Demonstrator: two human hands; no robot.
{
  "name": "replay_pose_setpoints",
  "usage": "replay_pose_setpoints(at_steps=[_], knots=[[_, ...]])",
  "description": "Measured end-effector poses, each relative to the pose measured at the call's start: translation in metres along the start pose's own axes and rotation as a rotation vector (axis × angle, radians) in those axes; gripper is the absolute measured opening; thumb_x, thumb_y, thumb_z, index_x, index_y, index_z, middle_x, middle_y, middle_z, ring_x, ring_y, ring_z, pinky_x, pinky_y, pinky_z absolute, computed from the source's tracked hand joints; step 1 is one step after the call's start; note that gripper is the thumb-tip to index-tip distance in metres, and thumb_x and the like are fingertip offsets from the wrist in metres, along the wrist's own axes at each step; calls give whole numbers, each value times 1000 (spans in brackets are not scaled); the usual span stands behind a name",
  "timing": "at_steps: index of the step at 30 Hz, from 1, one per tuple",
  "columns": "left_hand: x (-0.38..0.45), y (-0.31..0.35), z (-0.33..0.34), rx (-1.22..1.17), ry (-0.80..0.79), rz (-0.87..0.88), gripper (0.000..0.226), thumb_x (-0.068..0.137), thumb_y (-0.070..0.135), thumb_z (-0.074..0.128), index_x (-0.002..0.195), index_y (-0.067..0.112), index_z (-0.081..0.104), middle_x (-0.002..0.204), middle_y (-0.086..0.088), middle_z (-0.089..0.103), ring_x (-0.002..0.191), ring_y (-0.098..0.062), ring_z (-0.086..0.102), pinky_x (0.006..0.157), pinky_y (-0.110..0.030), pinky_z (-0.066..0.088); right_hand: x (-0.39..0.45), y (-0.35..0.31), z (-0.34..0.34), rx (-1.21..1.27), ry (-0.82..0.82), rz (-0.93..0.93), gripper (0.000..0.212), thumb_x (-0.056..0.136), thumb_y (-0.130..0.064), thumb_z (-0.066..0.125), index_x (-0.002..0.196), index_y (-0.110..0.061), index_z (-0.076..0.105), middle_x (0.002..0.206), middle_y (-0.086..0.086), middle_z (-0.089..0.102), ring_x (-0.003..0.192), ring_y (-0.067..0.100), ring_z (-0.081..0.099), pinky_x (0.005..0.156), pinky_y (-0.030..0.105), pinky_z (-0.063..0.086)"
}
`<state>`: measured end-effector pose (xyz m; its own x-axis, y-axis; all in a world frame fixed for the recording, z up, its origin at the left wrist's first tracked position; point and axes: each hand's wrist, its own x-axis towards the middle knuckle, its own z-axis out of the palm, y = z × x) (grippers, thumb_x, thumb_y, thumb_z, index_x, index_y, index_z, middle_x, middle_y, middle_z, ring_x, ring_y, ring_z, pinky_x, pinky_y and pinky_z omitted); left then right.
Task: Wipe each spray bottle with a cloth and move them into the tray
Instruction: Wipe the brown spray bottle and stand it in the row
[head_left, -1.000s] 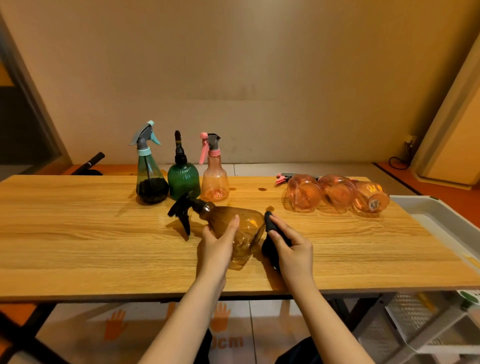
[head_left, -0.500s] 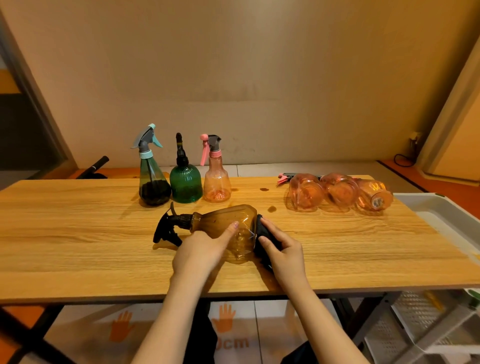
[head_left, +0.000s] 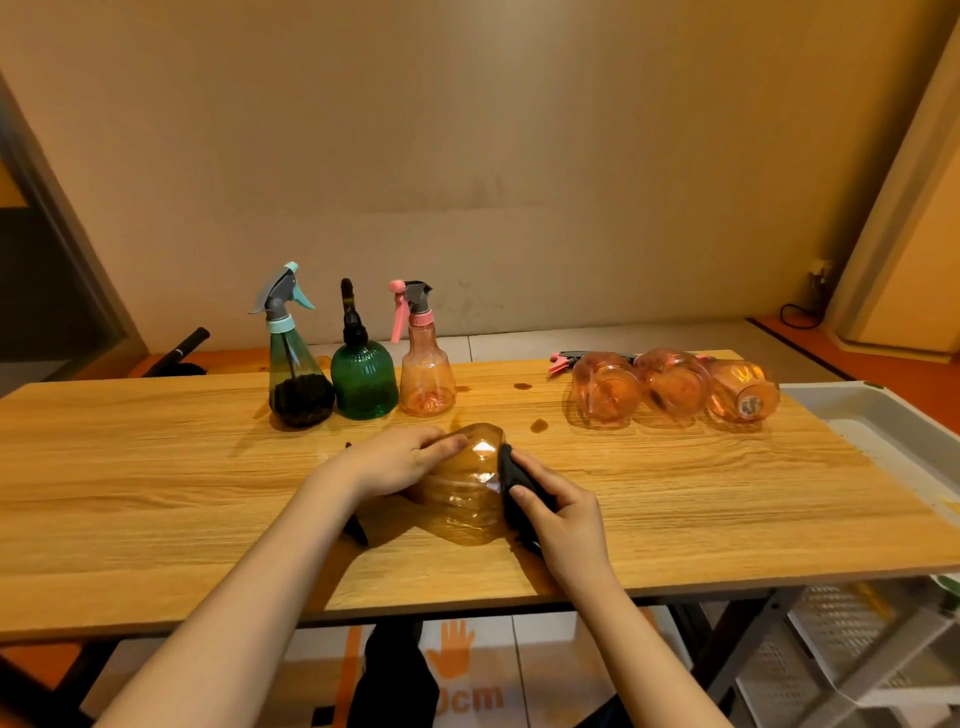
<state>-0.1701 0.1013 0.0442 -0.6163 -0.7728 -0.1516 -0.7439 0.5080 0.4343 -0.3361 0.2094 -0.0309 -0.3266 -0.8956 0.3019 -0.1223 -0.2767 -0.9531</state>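
An amber spray bottle (head_left: 470, 493) lies on its side in the middle of the wooden table (head_left: 156, 467). My left hand (head_left: 400, 460) grips its upper part and hides most of the black trigger head. My right hand (head_left: 563, 514) holds a dark cloth (head_left: 511, 475) pressed against the bottle's right side. Three bottles stand upright behind: a teal-capped dark one (head_left: 296, 364), a green one (head_left: 362, 371) and a pink-capped one (head_left: 426, 364). Three pink bottles (head_left: 670, 387) lie on their sides at the back right. The white tray (head_left: 872, 421) sits at the table's right end.
Small dark wet spots (head_left: 537, 425) mark the table behind the amber bottle. A white perforated rack (head_left: 852, 654) stands below the tray at the right. A black handle (head_left: 184, 345) pokes up behind the table's left rear edge.
The amber bottle has been turned so its base faces more toward me, and the trigger head has gone under my left hand. The cloth has slid along the bottle's right side.
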Motion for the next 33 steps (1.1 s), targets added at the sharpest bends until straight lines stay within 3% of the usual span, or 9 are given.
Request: replay_pose_setpoints(at_steps=[3,6,12,15,20,22,25,28,33], knots=[[3,-10,14,-148,35,40,72,77,83,21,109,28,56,106,4,61,106,-18,57,82,-27,40,0,-1,0,-9,5,13,45,84,2,62,102,-38,60,110,-20,60,108,-13,51,99,15,39],[4,-22,27,-281,61,68,86,51,102,29,102,38,56,97,14,63,90,-3,59,81,-28,45,1,-1,1,-2,25,24,43,84,2,62,101,-38,61,109,-18,61,109,-7,53,100,17,40],[2,-30,31,-302,13,72,123,31,97,56,138,38,38,129,13,53,117,-8,51,100,-27,43,5,-3,1,37,65,47,41,84,3,61,98,-35,63,103,-17,63,106,0,57,94,14,43],[3,-29,31,-343,46,73,118,31,95,58,134,39,44,125,14,57,115,-8,54,98,-27,44,13,-10,6,76,110,39,40,85,4,59,103,-31,62,98,-21,63,99,-5,57,86,7,43],[4,-32,34,-367,83,76,112,34,94,60,130,37,51,122,15,60,114,-7,55,98,-31,47,-4,-11,14,33,92,-1,43,84,5,60,100,-35,62,104,-22,61,104,-16,52,91,5,38],[5,-33,33,-362,79,80,113,35,93,61,131,35,52,123,12,61,114,-8,56,100,-37,47,-10,-7,14,-6,110,10,41,84,3,61,100,-35,64,106,-20,62,105,-14,53,92,6,39],[5,-33,34,-369,69,74,111,36,94,60,131,37,52,122,11,62,114,-11,56,100,-40,46,7,-3,14,-65,156,76,30,86,-1,61,110,-17,67,110,-4,66,106,2,58,91,12,42],[5,-33,35,-374,76,82,104,35,95,58,127,45,50,121,14,62,114,-10,56,99,-37,46,23,-15,18,-17,180,87,29,87,0,59,114,-9,65,111,0,65,105,5,57,84,5,42],[4,-32,36,-389,95,80,97,33,91,62,120,52,46,115,19,61,111,-6,57,92,-26,45,3,-23,16,23,78,49,40,82,-2,65,111,-29,60,110,-16,59,106,-8,52,90,5,39]])
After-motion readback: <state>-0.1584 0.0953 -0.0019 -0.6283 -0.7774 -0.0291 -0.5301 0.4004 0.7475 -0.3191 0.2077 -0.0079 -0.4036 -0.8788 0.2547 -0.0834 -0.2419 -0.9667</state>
